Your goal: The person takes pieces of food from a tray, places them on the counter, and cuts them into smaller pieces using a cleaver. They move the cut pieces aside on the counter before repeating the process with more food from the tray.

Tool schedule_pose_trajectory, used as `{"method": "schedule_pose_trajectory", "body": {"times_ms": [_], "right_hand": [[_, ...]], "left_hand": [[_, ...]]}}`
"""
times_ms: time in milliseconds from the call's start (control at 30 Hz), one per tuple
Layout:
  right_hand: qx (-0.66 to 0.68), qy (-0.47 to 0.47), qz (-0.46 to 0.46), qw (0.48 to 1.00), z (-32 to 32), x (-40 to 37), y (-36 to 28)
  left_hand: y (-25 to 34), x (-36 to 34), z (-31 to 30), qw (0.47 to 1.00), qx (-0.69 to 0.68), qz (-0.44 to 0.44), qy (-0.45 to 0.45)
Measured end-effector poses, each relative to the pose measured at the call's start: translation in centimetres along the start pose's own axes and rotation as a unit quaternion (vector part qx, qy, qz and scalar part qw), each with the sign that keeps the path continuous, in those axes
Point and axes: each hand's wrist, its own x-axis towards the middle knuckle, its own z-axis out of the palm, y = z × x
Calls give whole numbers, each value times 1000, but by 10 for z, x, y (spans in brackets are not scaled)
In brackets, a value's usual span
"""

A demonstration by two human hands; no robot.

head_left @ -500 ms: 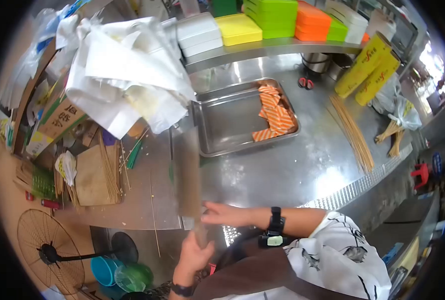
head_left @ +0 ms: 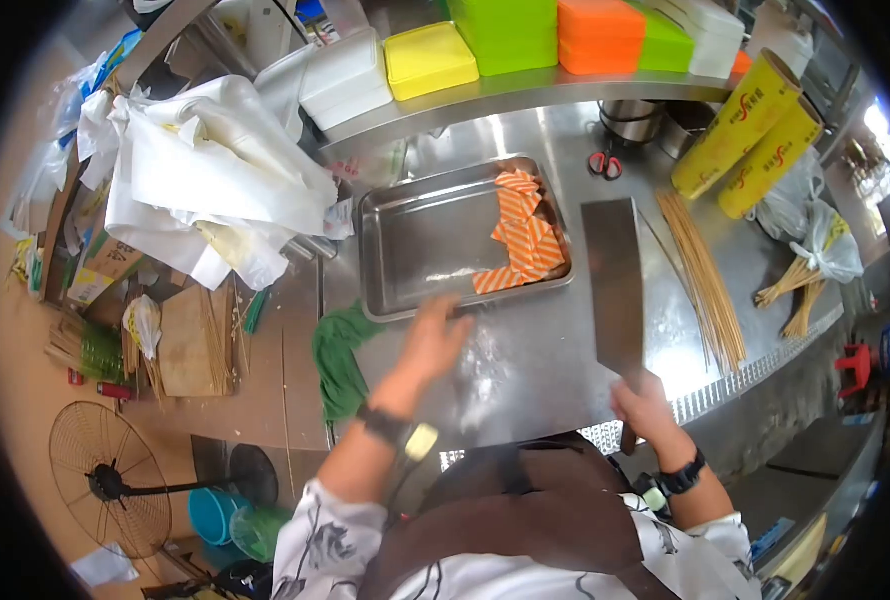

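My right hand [head_left: 650, 408] is closed round the handle of a cleaver [head_left: 617, 285]. Its broad blade points away from me over the steel table, right of the metal tray. My left hand [head_left: 433, 345] reaches forward, slightly blurred, fingers apart and holding nothing, at the near rim of the metal tray [head_left: 405, 307]. Orange-and-white striped packets [head_left: 525, 240] lie along the tray's right side. A green cloth [head_left: 340, 365] lies left of my left hand.
Bamboo skewers [head_left: 705, 285] lie right of the blade, beside bagged skewer bundles [head_left: 830, 250]. Yellow film rolls [head_left: 740, 120], red-handled scissors [head_left: 605, 165] and lidded boxes [head_left: 430, 60] are at the back. White plastic sheets [head_left: 220, 170] are piled at left, a fan [head_left: 110, 480] below.
The cleaver has passed from my left hand to my right and moved rightward. My left hand has opened and moved forward to the tray. The green cloth now shows more fully.
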Motion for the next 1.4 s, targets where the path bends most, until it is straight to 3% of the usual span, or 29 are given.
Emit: {"method": "schedule_pose_trajectory", "body": {"times_ms": [67, 200, 267, 400, 467, 500, 567, 600, 667, 700, 767, 867, 933, 967, 1000, 1033, 1100, 1133, 1200, 1233, 1267, 1333, 1400], "right_hand": [[-5, 29, 8, 1000, -22, -16, 7], [-54, 82, -3, 995, -50, -43, 18], [-44, 82, -7, 996, -62, -47, 38], [-37, 89, 4, 995, -72, -44, 44], [-42, 86, 21, 995, -77, -38, 55], [-47, 83, 34, 995, -77, -35, 52], [-31, 90, 19, 995, -71, -32, 39], [-17, 94, 5, 995, -68, -30, 29], [-30, 85, -8, 996, -64, -25, 18], [-42, 76, -18, 996, -61, -22, 15], [-54, 41, 0, 998, -57, -18, 9], [-62, -18, -13, 998, -42, -13, 2], [-48, -56, -133, 988, -25, -7, -1], [-34, -93, -32, 995, -20, -11, -17], [-39, -92, -27, 995, -13, -10, -23], [-75, -116, -13, 990, -7, -10, -28], [-141, -140, -12, 980, 1, -11, -25], [-147, -142, -10, 979, 5, -12, -20], [-241, -123, -63, 961, 12, -14, -15], [-243, -125, -61, 960, 14, -16, -16], [-277, -123, -98, 948, 16, -17, -18], [-314, -121, -134, 932, 21, -19, -18], [-323, -113, -179, 922, 24, -20, -15]], "left_hand": [[-5, 45, 31, 995, 74, -19, 62], [-20, 106, 75, 988, 134, -54, 60], [-9, 115, 80, 975, 155, -161, -21], [-19, 124, 82, 970, 189, -141, -55], [-43, 131, 85, 987, 24, -132, -84], [-41, 129, 85, 987, 24, -131, -86], [-40, 117, 84, 991, -51, -120, 4], [-28, 105, 75, 991, -51, -120, 4], [11, 73, 49, 958, -207, -197, 11], [18, 56, 45, 958, -207, -199, 11], [24, 21, 48, 886, -399, -233, 20], [-4, -16, 82, 894, -376, -243, -13], [-16, -31, 93, 906, -318, -275, -55], [-16, -39, 94, 939, -224, -250, -70], [-15, -45, 94, 963, -128, -221, -84], [-14, -50, 91, 962, -134, -223, -87], [-18, -58, 80, 982, 74, -170, -26], [-26, -61, 77, 982, 68, -173, -26], [-43, -67, 68, 992, 50, 15, 115], [-47, -69, 64, 987, 49, 127, 85], [-45, -75, 64, 988, 46, 123, 84], [-27, -81, 67, 959, 24, 283, 15], [-39, -83, 83, 961, 25, 274, -16]]}}
